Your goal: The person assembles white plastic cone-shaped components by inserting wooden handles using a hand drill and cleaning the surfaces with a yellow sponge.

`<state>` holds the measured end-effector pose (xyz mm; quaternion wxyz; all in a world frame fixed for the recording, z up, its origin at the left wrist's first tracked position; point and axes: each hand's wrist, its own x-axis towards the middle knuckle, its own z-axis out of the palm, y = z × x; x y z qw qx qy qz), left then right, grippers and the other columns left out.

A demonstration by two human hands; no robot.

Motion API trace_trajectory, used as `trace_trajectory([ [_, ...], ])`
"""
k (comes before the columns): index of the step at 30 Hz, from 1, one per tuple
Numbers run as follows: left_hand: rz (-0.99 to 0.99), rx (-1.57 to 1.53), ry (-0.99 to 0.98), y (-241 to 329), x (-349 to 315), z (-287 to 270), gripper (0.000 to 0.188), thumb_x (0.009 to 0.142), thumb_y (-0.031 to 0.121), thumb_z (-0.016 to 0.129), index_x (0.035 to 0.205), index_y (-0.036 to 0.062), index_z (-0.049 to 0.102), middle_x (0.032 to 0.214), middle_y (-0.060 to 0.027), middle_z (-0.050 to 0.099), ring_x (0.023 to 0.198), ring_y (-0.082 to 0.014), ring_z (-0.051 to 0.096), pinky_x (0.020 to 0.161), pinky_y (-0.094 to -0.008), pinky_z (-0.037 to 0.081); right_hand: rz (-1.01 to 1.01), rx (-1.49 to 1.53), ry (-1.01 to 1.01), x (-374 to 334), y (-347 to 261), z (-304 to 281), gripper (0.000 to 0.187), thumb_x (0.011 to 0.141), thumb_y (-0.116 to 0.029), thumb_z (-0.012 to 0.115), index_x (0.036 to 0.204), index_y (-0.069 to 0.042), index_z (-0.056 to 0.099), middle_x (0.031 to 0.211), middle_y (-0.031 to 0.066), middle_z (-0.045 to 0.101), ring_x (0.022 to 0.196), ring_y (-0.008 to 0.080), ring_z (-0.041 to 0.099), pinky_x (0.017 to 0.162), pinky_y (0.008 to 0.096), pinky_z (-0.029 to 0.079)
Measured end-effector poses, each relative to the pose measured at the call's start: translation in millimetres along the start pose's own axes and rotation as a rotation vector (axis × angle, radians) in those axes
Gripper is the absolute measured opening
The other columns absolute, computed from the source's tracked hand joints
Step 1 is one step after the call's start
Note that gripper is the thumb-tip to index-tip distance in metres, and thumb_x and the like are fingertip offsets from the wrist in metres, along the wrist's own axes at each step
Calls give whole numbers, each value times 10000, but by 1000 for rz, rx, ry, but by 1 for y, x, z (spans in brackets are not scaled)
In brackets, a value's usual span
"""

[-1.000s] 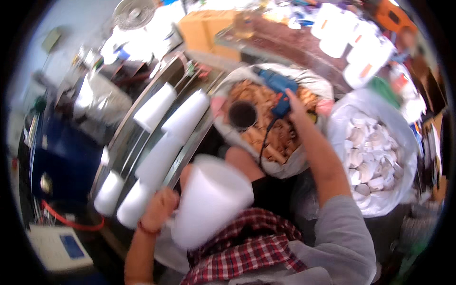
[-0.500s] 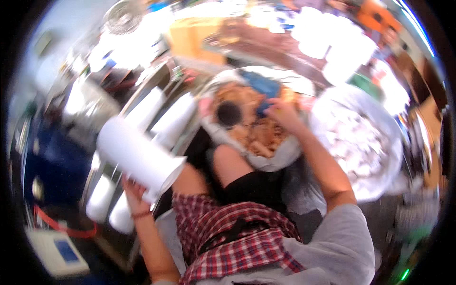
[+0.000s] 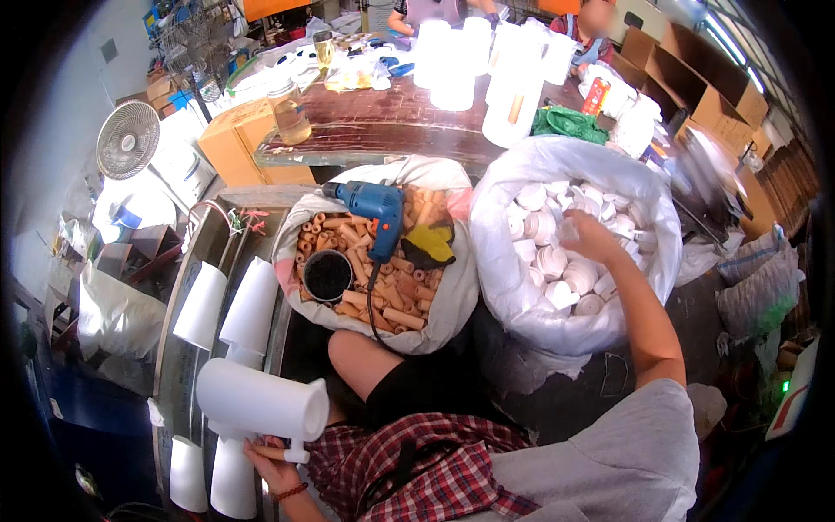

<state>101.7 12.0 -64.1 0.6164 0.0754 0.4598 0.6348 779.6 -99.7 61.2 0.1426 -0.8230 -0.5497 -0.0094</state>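
My left hand (image 3: 271,470) is closed round the wooden grip of a white plastic pitcher (image 3: 252,398). The pitcher lies sideways over the rack, its spouted end to the right. My right hand (image 3: 593,237) is in a large sack (image 3: 496,261) lined with clear plastic. Its fingers are curled at a white plastic piece among many small round white plastic pieces (image 3: 550,261). Left of that, a pale cloth sack (image 3: 457,304) holds short brown wooden tubes (image 3: 352,244). On them lie a blue power drill (image 3: 376,207), a yellow-and-black glove (image 3: 430,244) and a round dark-filled container (image 3: 328,275).
Several white pitchers (image 3: 200,304) lie on a long metal-edged rack (image 3: 165,348) at the left. A dark red table (image 3: 383,117) carries more white pitchers and a jar of liquid (image 3: 289,113). A fan (image 3: 129,139) and cardboard box (image 3: 228,139) stand back left. People sit beyond the table.
My right hand has moved right, from beside the drill to the sack of white pieces. The view has shifted, and the left hand still holds the pitcher.
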Motion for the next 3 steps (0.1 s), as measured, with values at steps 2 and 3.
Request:
trace_trajectory([
  [2, -11, 110, 21, -1, -12, 9, 311, 917, 377, 540, 1029, 89, 507, 899, -14, 539, 799, -106, 538, 719, -252, 515, 61, 34, -221, 10, 8, 12, 756, 701, -217, 753, 1325, 13, 394, 1267, 210, 507, 1191, 335, 480, 1020, 375, 367],
  [3, -1, 104, 24, -1, -13, 10, 311, 917, 377, 540, 1029, 89, 507, 899, -14, 539, 799, -106, 538, 719, -252, 515, 46, 36, -320, 15, 15, 21, 825, 707, -219, 750, 1385, -4, 334, 1320, 198, 476, 1214, 323, 466, 1039, 367, 351],
])
